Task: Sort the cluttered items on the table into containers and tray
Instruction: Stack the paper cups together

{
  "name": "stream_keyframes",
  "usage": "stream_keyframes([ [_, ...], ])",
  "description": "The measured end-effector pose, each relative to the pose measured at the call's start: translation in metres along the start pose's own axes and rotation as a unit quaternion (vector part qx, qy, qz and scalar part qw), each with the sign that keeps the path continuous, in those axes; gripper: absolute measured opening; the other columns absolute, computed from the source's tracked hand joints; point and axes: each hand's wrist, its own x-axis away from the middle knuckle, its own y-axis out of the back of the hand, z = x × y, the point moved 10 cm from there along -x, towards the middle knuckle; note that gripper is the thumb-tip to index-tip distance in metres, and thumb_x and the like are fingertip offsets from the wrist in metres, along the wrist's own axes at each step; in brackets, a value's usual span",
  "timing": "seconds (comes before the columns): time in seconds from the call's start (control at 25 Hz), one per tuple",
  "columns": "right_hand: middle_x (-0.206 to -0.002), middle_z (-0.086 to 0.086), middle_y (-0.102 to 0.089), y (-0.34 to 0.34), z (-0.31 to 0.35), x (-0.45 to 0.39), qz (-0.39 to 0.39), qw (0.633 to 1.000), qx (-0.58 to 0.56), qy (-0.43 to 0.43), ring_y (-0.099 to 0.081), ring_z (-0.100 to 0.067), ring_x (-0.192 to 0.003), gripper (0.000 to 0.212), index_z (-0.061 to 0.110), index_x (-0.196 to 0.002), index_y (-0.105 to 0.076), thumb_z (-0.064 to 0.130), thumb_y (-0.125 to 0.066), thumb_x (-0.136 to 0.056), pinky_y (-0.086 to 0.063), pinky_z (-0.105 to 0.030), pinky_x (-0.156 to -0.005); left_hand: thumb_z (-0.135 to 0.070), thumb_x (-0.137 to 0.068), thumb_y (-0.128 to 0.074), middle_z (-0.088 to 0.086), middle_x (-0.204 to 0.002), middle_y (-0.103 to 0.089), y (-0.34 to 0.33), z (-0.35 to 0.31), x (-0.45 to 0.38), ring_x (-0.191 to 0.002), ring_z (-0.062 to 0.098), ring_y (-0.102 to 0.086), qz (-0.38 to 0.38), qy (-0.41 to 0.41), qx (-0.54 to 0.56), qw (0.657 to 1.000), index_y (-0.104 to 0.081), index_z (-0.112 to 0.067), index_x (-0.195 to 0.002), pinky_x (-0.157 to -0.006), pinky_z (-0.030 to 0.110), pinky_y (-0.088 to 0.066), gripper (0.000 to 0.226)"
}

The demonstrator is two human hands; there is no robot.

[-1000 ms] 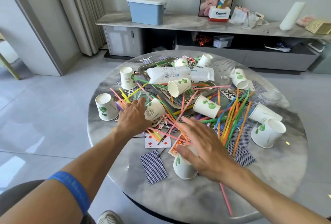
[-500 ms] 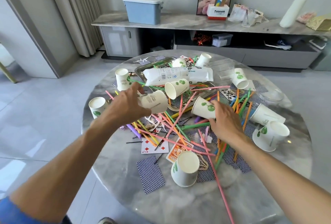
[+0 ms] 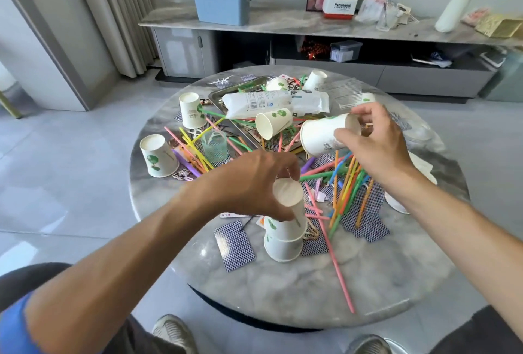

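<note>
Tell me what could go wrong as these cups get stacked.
The left hand is setting a cup onto an upside-down cup near the table's front edge; a tilted stack might topple. The right hand carries a sideways cup low over loose straws and may scatter them.

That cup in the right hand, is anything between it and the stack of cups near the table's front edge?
Only the left hand, which grips the stack's top cup. The right hand holds its cup above the straws.
</note>
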Motion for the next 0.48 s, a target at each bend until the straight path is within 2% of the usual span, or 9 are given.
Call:
stream_keyframes([
  [0.08, -0.103, 0.02, -0.06, 0.009, 0.009, 0.011, -0.001, 1.0, -0.018, 0.003, -0.055, 0.005, -0.094, 0.04, 0.035, -0.108, -0.057, 0.045, -0.067, -0.07, -0.044, -0.022, -0.071, -0.046, -0.066, -0.083, -0.006, -0.104, -0.067, -0.019, 0.001, 0.0, -0.089, 0.016, -0.061, 0.002, 0.002, -0.042, 0.999, -0.056, -0.027, -0.11, -0.077, 0.034, -0.05, 0.056],
  [0.2, -0.097, 0.018, -0.064, 0.016, 0.02, 0.026, 0.003, 0.999, -0.031, 0.013, -0.059, 0.0, -0.088, 0.034, 0.033, -0.1, -0.062, 0.045, -0.07, -0.069, -0.047, -0.026, -0.074, -0.047, -0.068, -0.083, 0.001, -0.108, -0.064, -0.059, 0.008, 0.004, -0.1, 0.023, -0.059, 0.04, 0.034, -0.081, 0.995, -0.053, -0.026, -0.121, -0.079, 0.038, -0.049, 0.064],
  [0.28, -0.091, 0.019, -0.066, 0.015, 0.027, 0.037, 0.031, 0.999, -0.024, 0.02, -0.059, 0.003, -0.078, 0.033, 0.032, -0.095, -0.064, 0.046, -0.07, -0.065, -0.045, -0.023, -0.068, -0.052, -0.065, -0.084, 0.003, -0.127, -0.057, -0.067, 0.021, 0.004, -0.117, 0.024, -0.051, 0.091, 0.06, -0.09, 0.99, -0.046, -0.025, -0.135, -0.092, 0.039, -0.047, 0.084],
  [0.36, -0.089, 0.023, -0.065, 0.007, 0.035, 0.048, 0.073, 0.997, 0.006, 0.034, -0.058, 0.001, -0.072, 0.036, 0.033, -0.093, -0.063, 0.048, -0.069, -0.061, -0.043, -0.021, -0.062, -0.054, -0.061, -0.086, -0.001, -0.141, -0.05, -0.037, 0.056, 0.007, -0.123, 0.019, -0.049, 0.103, 0.132, -0.066, 0.984, -0.043, -0.025, -0.142, -0.098, 0.033, -0.043, 0.096],
  [0.48, -0.085, 0.022, -0.065, -0.022, 0.048, 0.07, 0.147, 0.985, 0.05, 0.07, -0.059, -0.002, -0.07, 0.041, 0.035, -0.094, -0.062, 0.048, -0.074, -0.058, -0.045, -0.021, -0.062, -0.045, -0.064, -0.088, -0.003, -0.13, -0.059, 0.031, 0.117, 0.03, -0.108, 0.017, -0.058, 0.025, 0.258, -0.076, 0.963, -0.05, -0.028, -0.136, -0.084, 0.027, -0.043, 0.083],
])
